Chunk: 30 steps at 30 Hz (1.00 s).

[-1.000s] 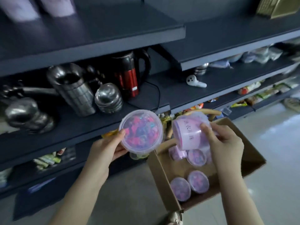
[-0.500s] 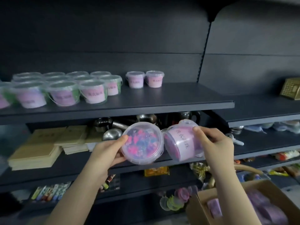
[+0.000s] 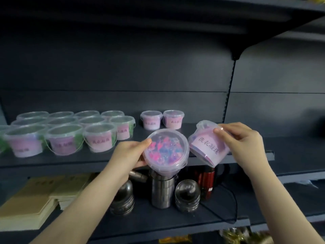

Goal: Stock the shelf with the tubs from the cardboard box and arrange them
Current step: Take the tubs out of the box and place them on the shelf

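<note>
My left hand (image 3: 129, 155) grips a clear tub (image 3: 166, 150) of pink and blue beads, its lid tipped toward me. My right hand (image 3: 244, 140) holds a second tub (image 3: 205, 147) tilted on its side, pink label facing me. Both tubs hover at the front edge of the dark shelf (image 3: 246, 148). On that shelf stand two pink-labelled tubs (image 3: 162, 119) at the back and several tubs in rows (image 3: 70, 131) to the left. The cardboard box is out of view.
Below the shelf stand steel cups (image 3: 162, 191), stacked steel bowls (image 3: 187, 195), a red and black kettle (image 3: 207, 180) with its cord, and stacks of yellow booklets (image 3: 35, 203). A shelf upright (image 3: 228, 95) divides the back panel. Bare shelf lies right of the two pink tubs.
My view has swung up from the box to the shelf. Both hands have lifted their tubs up to the shelf's front edge, and the right tub has tipped further.
</note>
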Tool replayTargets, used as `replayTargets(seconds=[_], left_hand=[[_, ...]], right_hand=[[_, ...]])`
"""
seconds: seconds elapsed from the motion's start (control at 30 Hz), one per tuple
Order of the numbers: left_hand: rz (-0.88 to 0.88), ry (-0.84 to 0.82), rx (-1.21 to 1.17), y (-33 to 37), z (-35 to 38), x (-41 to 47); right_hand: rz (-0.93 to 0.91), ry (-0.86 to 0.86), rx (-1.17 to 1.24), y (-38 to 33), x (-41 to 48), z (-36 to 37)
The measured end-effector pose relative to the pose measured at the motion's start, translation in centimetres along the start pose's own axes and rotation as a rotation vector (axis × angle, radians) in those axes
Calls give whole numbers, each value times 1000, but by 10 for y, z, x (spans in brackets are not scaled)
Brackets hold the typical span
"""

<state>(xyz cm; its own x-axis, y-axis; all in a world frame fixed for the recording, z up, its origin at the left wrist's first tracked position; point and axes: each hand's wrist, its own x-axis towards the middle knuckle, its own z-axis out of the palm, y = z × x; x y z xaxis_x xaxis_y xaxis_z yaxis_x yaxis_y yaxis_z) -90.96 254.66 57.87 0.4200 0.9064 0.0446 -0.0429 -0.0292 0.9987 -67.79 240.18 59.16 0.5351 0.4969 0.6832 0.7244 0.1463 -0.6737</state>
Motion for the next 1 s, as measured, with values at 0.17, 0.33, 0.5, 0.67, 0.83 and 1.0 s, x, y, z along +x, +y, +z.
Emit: replayTargets(seconds=[0.17,0.33,0.5,0.67,0.83,1.0], left_hand=[[1,60,23,6,53,82],[-34,84,121,-7,103,149],[-95,92,174,-25,140,192],[211,-89,386,-41,160,194],[437,-131,697,-51,192,223],[617,177,1123,-47,239,275]], right_hand=[[36,-26,-17,59,67,4],[3,-100,-205,134,120,15],[-35,-173,-290,188,153,18],[51,-369,-296,221,174,13],[208,-460,-223,237,219,10],[368,-397,-251,267,260,26]])
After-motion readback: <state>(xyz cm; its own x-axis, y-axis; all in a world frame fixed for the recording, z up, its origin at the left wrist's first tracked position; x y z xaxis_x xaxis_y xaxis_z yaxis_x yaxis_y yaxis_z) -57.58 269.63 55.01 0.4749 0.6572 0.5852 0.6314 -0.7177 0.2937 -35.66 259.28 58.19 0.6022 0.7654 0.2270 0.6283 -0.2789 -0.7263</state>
